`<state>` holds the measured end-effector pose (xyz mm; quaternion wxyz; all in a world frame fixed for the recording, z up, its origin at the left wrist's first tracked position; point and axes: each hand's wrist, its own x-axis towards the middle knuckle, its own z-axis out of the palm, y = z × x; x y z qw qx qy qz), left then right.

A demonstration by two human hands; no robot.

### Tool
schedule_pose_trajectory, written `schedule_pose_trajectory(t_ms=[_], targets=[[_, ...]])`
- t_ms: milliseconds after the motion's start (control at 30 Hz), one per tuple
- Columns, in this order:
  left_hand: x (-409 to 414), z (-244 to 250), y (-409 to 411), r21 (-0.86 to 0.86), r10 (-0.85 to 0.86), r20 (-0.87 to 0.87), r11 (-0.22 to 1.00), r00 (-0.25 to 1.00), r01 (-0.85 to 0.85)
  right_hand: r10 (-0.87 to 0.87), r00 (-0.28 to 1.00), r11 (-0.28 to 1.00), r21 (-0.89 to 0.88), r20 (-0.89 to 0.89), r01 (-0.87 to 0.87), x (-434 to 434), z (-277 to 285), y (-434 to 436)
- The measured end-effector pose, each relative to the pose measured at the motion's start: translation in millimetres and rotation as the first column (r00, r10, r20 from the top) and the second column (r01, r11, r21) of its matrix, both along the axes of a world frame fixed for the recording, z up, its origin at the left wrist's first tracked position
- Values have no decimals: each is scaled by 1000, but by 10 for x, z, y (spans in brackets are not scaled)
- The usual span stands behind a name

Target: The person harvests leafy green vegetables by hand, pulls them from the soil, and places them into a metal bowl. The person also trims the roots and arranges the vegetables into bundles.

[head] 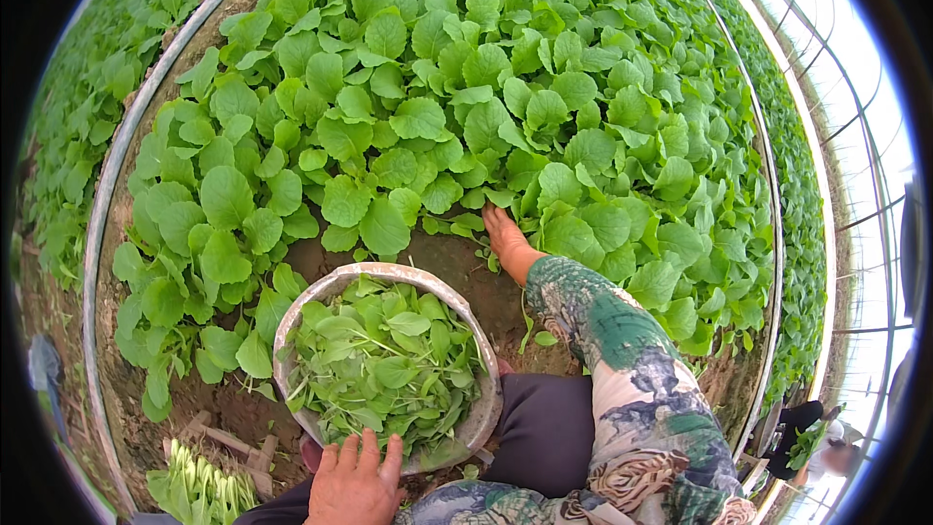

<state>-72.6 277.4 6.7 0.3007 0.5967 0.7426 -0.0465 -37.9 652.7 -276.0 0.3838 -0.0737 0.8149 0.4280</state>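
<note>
My right hand (506, 238) reaches in at the edge of a bed of leafy green plants (561, 189), its fingertips partly hidden under leaves beside bare soil. Whether it grips a stem cannot be told. My left hand (364, 472) lies with fingers spread at the near rim of a round, worn tub (484, 419), at the bottom of the view. Loose picked leaves (386, 361) fill much of the tub, which stands between my knees. Left of it, a bundle of greens with pale stems (200, 485) and roots lies on the ground.
Wooden pieces (226, 441) lie beside the bundle. Pale edging strips (109, 182) run along both sides of the bed, with more plants beyond. At the far lower right, another person (827, 452) is near some greens, beside the greenhouse frame (867, 219).
</note>
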Motion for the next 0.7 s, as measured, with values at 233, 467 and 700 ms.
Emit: schedule_pose_trajectory(t_ms=[233,467,700], targets=[[-18,-12,23,18,-15,11,1000,1000,14,-407,909,906,-171,-94,387,125,-744,439],[26,32,20,-11,3,4,1000,1000,-3,-115,941,986,77,-317,147,-62,-1057,431],[35,-16,-12,-18,38,25,999,999,-38,-469,848,869,-299,-248,394,-236,-812,223]])
